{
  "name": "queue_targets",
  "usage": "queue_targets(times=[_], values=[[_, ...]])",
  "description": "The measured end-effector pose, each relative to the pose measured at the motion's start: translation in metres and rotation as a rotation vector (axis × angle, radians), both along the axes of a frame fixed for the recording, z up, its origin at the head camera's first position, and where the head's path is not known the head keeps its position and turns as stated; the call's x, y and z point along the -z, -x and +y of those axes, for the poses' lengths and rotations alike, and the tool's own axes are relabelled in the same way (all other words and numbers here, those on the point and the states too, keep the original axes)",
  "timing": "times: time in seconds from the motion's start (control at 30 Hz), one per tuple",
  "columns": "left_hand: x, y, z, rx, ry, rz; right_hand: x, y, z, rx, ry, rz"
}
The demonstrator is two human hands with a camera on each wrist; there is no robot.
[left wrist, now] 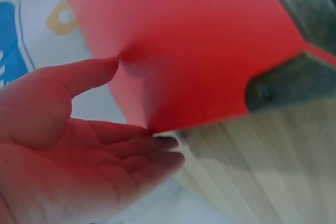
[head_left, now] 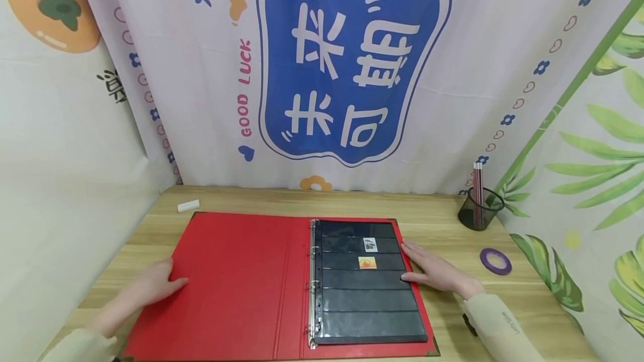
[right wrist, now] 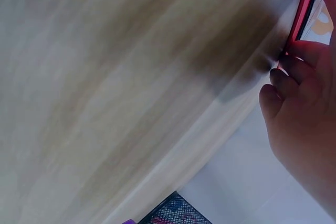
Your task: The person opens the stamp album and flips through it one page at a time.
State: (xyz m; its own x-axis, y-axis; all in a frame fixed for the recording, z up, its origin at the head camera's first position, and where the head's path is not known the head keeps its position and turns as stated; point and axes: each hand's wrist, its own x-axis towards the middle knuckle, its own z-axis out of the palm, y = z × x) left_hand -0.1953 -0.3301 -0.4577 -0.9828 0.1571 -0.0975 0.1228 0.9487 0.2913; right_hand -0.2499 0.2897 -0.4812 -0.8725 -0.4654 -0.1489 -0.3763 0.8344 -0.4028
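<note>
A red ring binder lies spread on the wooden table. Black stock pages with clear strip pockets sit on its rings at the right. Two stamps show in the pockets: a pale one and, below it, a yellow and red one. At the left cover's outer edge my left hand holds the binder, thumb on the red inside face, fingers along the edge. My right hand holds the opposite edge, its thumb over the page border and its fingers against the side.
A black mesh pen cup with several pencils stands at the back right. Nearer, a purple tape roll lies flat. A white eraser-like block is at the back left. Printed curtains border the table on three sides.
</note>
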Motion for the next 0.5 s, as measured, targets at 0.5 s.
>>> queue_targets(times=[0.5], values=[[0.023, 0.001, 0.067, 0.2, 0.059, 0.3, 0.003, 0.0, 0.001, 0.005, -0.001, 0.017]])
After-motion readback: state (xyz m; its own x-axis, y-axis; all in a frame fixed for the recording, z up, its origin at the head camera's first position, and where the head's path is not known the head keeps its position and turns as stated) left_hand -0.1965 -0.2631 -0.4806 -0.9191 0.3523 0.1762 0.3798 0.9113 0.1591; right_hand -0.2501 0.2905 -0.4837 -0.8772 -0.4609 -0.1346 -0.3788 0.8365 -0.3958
